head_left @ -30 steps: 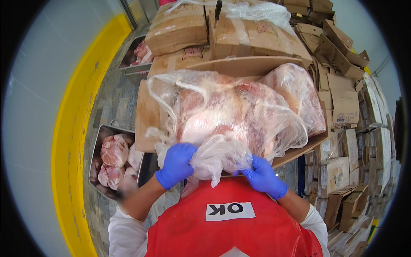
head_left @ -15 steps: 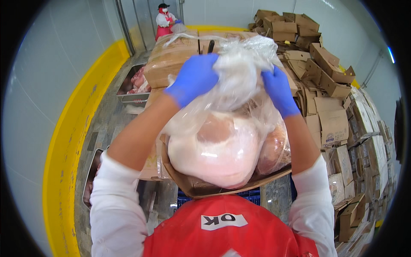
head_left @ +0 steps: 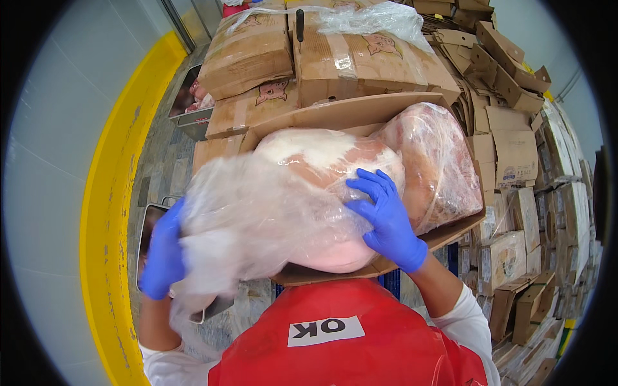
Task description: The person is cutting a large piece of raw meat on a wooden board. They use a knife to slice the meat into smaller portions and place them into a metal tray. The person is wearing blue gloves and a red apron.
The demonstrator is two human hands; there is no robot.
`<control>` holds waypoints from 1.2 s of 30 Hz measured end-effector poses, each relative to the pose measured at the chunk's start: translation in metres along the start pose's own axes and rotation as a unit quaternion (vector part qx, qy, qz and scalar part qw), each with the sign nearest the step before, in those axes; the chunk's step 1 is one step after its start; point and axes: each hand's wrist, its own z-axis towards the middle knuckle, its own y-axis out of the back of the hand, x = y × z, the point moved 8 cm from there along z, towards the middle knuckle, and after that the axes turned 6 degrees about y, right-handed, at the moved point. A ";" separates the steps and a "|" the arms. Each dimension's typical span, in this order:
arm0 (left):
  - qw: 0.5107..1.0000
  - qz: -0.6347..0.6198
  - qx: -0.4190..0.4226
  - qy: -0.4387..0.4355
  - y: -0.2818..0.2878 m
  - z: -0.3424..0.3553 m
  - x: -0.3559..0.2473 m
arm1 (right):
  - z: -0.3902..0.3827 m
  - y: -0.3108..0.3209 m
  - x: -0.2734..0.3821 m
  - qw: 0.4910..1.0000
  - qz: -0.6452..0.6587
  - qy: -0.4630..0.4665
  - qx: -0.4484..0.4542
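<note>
A large pale cut of meat with white fat [head_left: 302,145] lies in an open cardboard box [head_left: 341,112] in front of me. My left hand [head_left: 164,251], in a blue glove, is closed on clear plastic wrap [head_left: 238,219], stretched and blurred from the meat's left side. My right hand [head_left: 389,225], gloved too, rests on the meat's right part with its fingers spread. To its right, a second cut of meat [head_left: 438,167] sits wrapped in clear plastic in the same box.
Closed cartons [head_left: 248,58] stand behind the open box, with crumpled plastic [head_left: 380,19] and a black handle [head_left: 300,26] on top. Metal tubs [head_left: 193,119] of meat stand at left. Flattened cardboard [head_left: 508,141] and stacked cartons [head_left: 505,257] line the right.
My left hand has swung down and left, pulling the plastic off the meat's top. The right hand has come down onto the meat. The view has tilted lower.
</note>
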 end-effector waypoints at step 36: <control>0.798 0.263 -0.398 -0.369 0.085 0.139 -0.329 | 0.208 0.286 0.003 0.935 0.046 -0.077 -0.342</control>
